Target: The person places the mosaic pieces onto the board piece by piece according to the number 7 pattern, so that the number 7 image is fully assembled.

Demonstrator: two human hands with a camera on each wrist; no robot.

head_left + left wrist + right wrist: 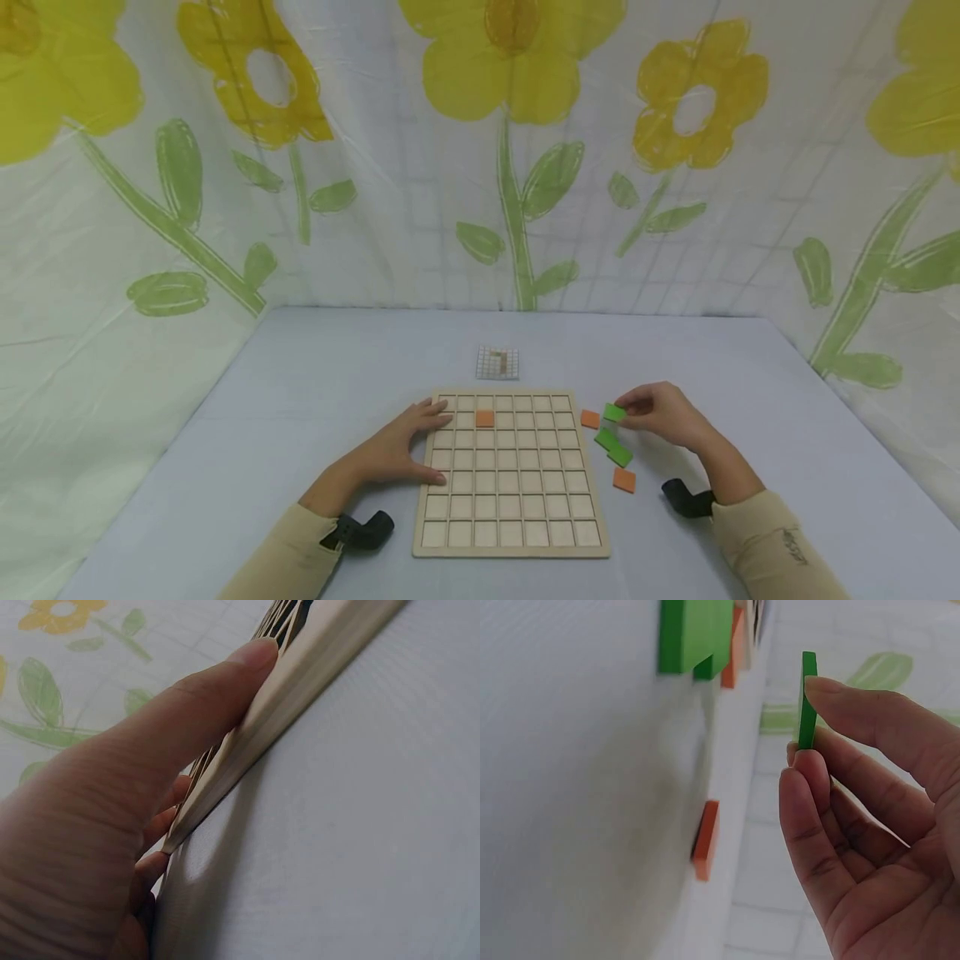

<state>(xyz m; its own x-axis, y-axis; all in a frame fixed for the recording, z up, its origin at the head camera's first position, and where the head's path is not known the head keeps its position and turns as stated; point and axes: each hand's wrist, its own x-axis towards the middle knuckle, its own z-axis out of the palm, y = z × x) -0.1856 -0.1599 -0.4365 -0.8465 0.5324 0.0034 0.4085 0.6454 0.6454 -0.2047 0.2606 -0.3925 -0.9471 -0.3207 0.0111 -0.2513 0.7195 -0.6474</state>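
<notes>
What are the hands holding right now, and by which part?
The right hand pinches a green tile by its flat faces, thumb against fingertip, clear of the table. The left hand holds nothing; it rests on the left edge of the wooden grid board.

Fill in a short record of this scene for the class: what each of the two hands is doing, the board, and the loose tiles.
left hand: rests on the left edge of the wooden grid board, fingers fairly straight
right hand: pinches a green tile, lifted off the table
board: one orange tile sits in a cell near the top
loose tiles: two green tiles and two orange tiles right of the board
surface: pale table
</notes>
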